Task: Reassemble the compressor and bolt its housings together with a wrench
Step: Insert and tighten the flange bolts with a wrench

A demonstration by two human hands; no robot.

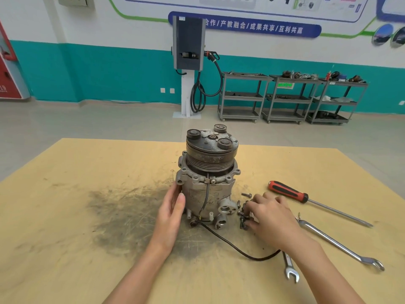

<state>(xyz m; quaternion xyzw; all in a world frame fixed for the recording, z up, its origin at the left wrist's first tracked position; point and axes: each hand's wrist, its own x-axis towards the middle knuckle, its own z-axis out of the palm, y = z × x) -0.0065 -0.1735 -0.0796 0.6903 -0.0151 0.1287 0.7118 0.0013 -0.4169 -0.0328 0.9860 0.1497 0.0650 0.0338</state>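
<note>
The grimy grey cast-metal compressor (208, 178) stands pulley-up mid-table on the scuffed tan wooden table (65, 216). Left hand (173, 212) is open, palm flat against its left side. Right hand (268, 218) has its fingers curled into the little pile of dark steel bolts (242, 212) just right of it. Can't tell if it's pinched one yet. Tip: pick one bolt and start it by hand. Count: two silver wrenches (337, 243), one red-and-black-handled screwdriver (289, 191).

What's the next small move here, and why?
Probably pinch one bolt from the loose pile with the right hand and lift it toward a flange hole. That hand already rests on the pile, the left hand steadies the upright compressor, and both wrenches lie untouched.
</note>
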